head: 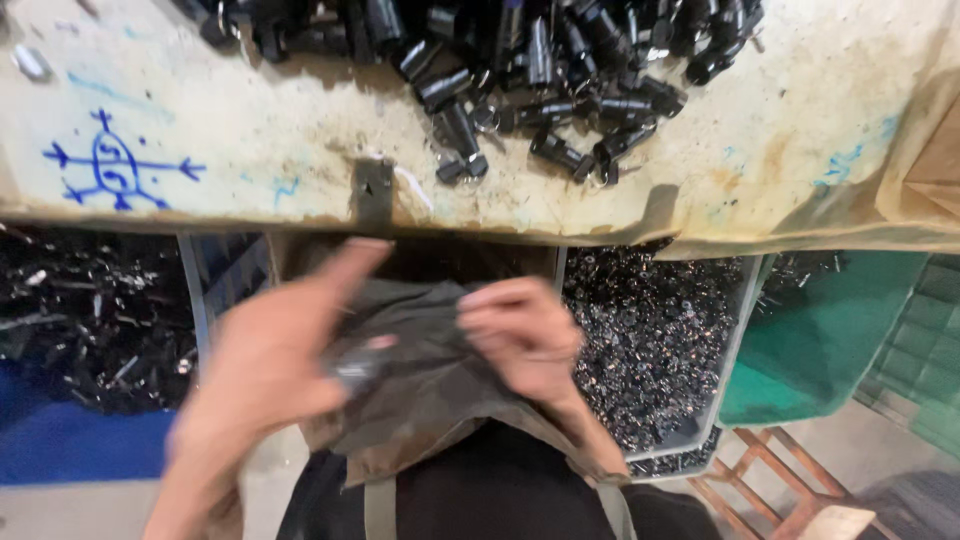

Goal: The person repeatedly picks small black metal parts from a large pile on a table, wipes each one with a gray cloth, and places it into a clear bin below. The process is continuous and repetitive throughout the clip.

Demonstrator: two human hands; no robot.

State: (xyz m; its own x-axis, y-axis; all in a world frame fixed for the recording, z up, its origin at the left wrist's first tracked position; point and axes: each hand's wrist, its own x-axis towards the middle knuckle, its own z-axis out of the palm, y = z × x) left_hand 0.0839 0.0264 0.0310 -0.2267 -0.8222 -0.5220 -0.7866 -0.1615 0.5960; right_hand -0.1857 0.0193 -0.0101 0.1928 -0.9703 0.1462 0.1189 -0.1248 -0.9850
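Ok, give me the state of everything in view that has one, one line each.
Left hand: grip closed on a small dark part, forefinger pointing up.
Right hand: fingers curled, pinching the olive cloth.
Olive cloth: bunched in the lap, held by both hands.
Black cylindrical parts: heaped loose on the worktable.
Worktable: stained, blue pen marks.
Grey bin: full of small shiny metal pieces.
Green crate: contents unclear.

Stained workbench (pixel 250 140), pale floor (pixel 70 505), wooden stool (pixel 790 495).
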